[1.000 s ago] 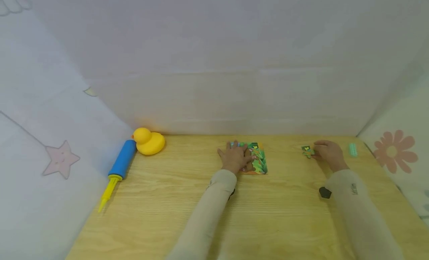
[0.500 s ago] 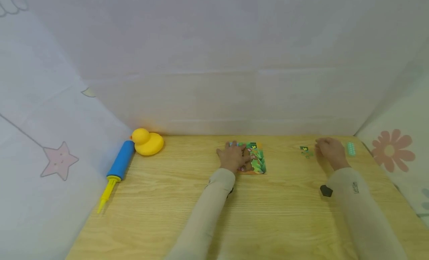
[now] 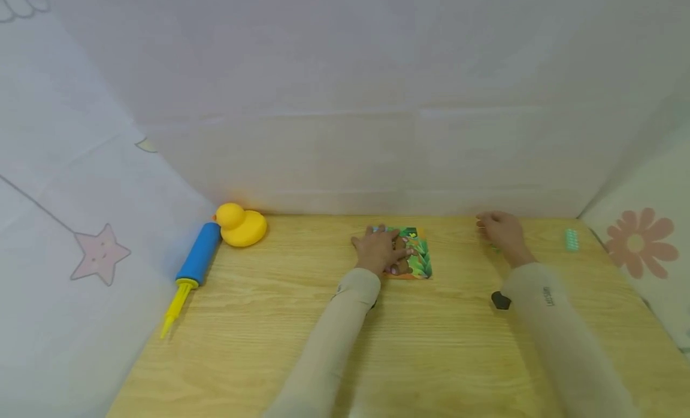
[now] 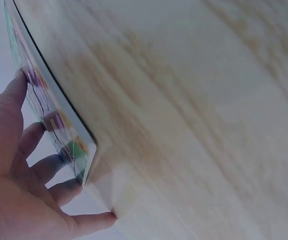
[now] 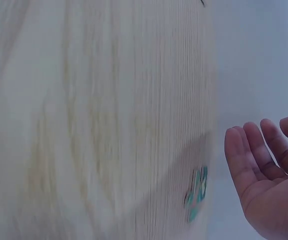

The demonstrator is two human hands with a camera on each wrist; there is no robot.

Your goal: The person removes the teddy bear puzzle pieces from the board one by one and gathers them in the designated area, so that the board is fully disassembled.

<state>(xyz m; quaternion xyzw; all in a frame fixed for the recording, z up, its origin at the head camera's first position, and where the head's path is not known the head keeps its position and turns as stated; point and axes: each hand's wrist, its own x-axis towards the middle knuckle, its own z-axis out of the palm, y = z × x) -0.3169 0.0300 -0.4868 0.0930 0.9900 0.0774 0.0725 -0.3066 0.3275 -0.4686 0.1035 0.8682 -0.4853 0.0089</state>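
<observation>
1. The puzzle (image 3: 422,256) lies on the table (image 3: 431,346), partly under the left hand (image 3: 374,251); its spread fingers touch it, gripping nothing.
2. The right hand (image 3: 502,231) has moved left, near the loose pieces (image 5: 197,190); its relaxed fingers hold nothing, so these seem not picked up.
3. Count: 1 puzzle, 1 duck (image 3: 242,226), 1 pump (image 3: 199,253), 1 green block (image 3: 572,239); the pieces I cannot count.

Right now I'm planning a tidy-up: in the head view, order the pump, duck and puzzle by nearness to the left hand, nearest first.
1. Puzzle: under the left hand, which rests on it.
2. Duck: off to the hand's left.
3. Pump: farther left, just past the duck.
</observation>
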